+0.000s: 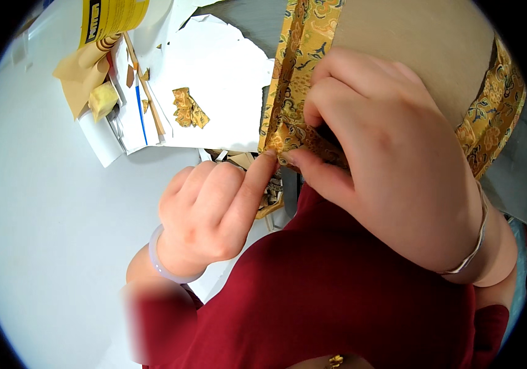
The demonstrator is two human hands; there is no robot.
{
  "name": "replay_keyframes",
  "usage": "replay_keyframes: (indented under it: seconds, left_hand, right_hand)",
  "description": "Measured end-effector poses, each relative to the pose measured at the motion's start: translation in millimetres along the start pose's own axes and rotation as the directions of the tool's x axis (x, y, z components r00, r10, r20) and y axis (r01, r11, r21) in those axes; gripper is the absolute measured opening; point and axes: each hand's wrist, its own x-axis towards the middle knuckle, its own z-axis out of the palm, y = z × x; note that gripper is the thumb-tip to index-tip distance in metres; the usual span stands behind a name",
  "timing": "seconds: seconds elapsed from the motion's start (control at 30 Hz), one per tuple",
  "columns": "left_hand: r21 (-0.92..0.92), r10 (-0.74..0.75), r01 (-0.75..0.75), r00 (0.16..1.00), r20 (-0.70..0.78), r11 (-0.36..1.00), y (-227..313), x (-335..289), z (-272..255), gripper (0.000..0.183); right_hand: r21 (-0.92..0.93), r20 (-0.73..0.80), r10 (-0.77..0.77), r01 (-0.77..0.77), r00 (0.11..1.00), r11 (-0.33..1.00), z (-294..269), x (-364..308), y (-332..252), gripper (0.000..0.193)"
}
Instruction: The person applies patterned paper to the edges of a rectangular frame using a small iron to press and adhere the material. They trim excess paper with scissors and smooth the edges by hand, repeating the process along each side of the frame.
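Note:
A brown board lies at the upper right, its edges wrapped in gold patterned brocade. My left hand is closed, with its index finger reaching to the board's near left corner; its thumb is hidden. Over the board bends my right hand, fingers curled and thumb at the same corner, gripping the folded cloth there. The two hands' tips nearly meet on the corner. Small brocade scraps rest on white paper left of the board.
A yellow-labelled container stands at the upper left. Beside it are brown paper, a yellow block and a thin blue stick. Below the table edge, a bin of scraps shows. A pale tabletop spans the left.

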Motion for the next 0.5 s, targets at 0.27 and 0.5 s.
replay_keyframes:
  seconds: [0.27,0.5]
  left_hand:
    - [-0.011,-0.001,0.001,0.999,-0.046,1.000,1.1,-1.1,6.3,0.054]
    - [-0.068,-0.048,0.041,0.994,-0.101,0.997,-2.6,-12.3,9.1,0.046]
  right_hand:
    - [-0.041,0.138,0.120,-0.115,0.983,0.993,-21.4,15.2,-24.0,0.022]
    - [0.086,0.101,0.033,-0.042,0.994,0.995,-11.6,0.8,1.2,0.019]
